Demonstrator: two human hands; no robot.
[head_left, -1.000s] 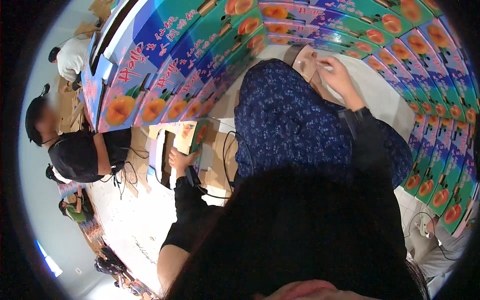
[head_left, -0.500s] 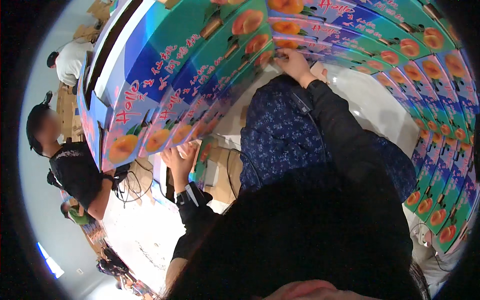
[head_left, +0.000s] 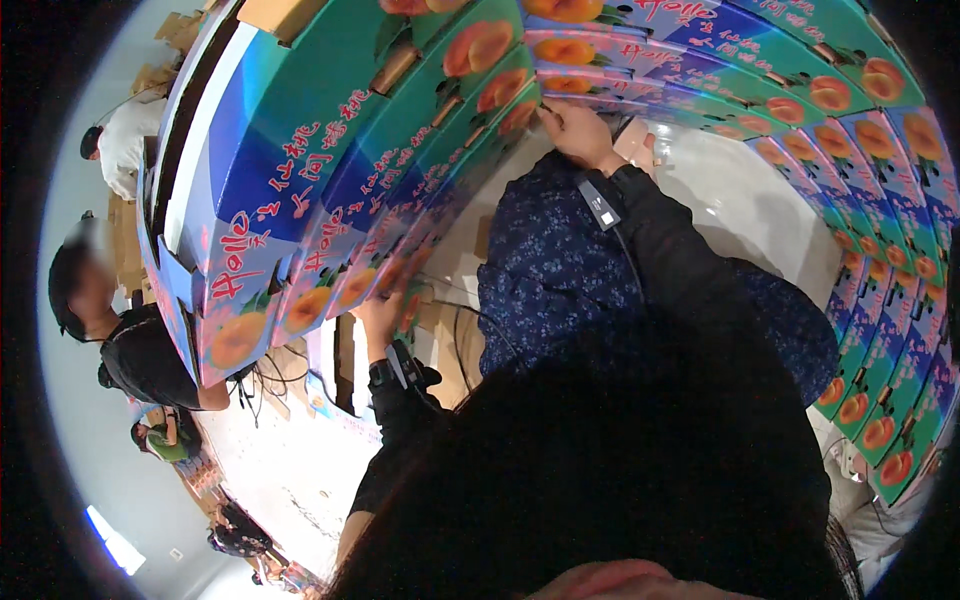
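A stack of green, blue and pink cartons printed with peaches (head_left: 290,205) leans across the upper left. At the stack's lower near corner is my left hand (head_left: 378,322), its fingers tucked against a low peach carton and partly hidden by it. My right hand (head_left: 580,135) has its fingers curled on the far end of the same stack, low down, where it meets another row of cartons. Both sleeves are black, and a small dark device with a cable (head_left: 603,208) sits at my right wrist.
More peach cartons (head_left: 690,50) stand at the back, and further stacks (head_left: 890,200) line the right side. Below my left hand lies an open carton (head_left: 345,375) beside brown cardboard and black cables (head_left: 460,345). A person in black (head_left: 150,350) works at the left.
My left hand's fingers, spread before, are now tucked in against the low carton. My right hand has moved slightly left and down at the carton's end. The stack appears a little further left.
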